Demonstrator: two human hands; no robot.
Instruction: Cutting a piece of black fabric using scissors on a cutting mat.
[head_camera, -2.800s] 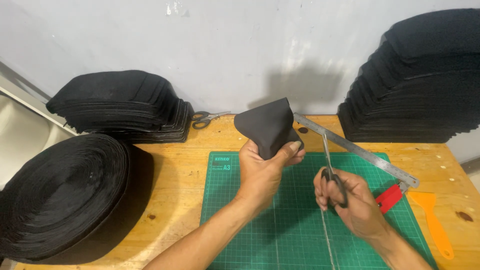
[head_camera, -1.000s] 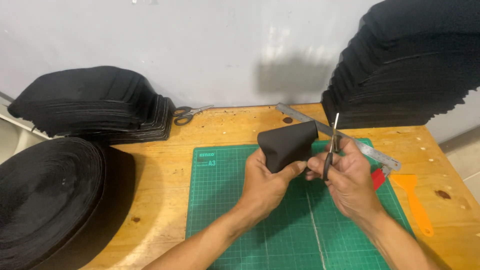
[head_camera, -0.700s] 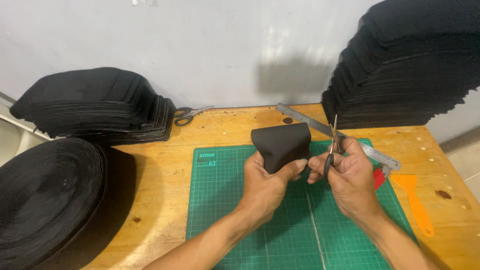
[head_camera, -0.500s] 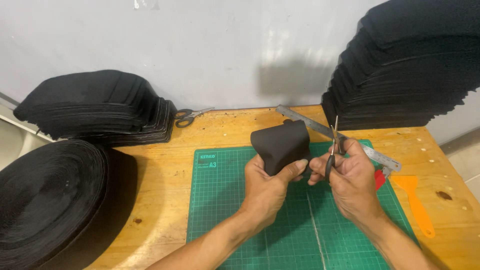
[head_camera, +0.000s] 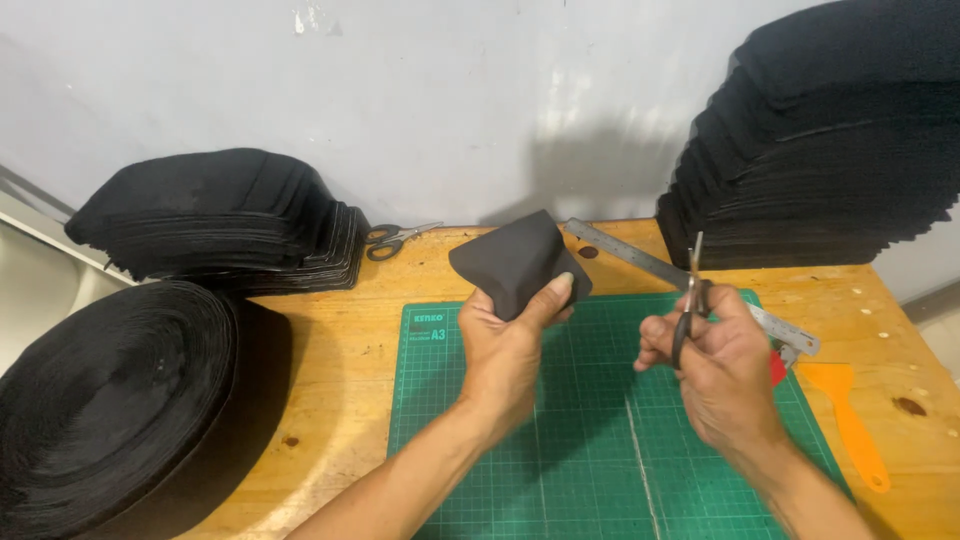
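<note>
Pinching folded black fabric piece (head_camera: 515, 262) aloft in left hand (head_camera: 507, 345), fingers closed, clear of right hand (head_camera: 722, 360) gripping upright scissors (head_camera: 688, 300).

Your black fabric piece (head_camera: 515, 262), folded into a rounded wedge, sits raised at centre frame, pinched from below; your scissors (head_camera: 688, 300) stand upright right of centre, blades closed, tips pointing up

Bare forearms, sleeveless, no gloves
</note>
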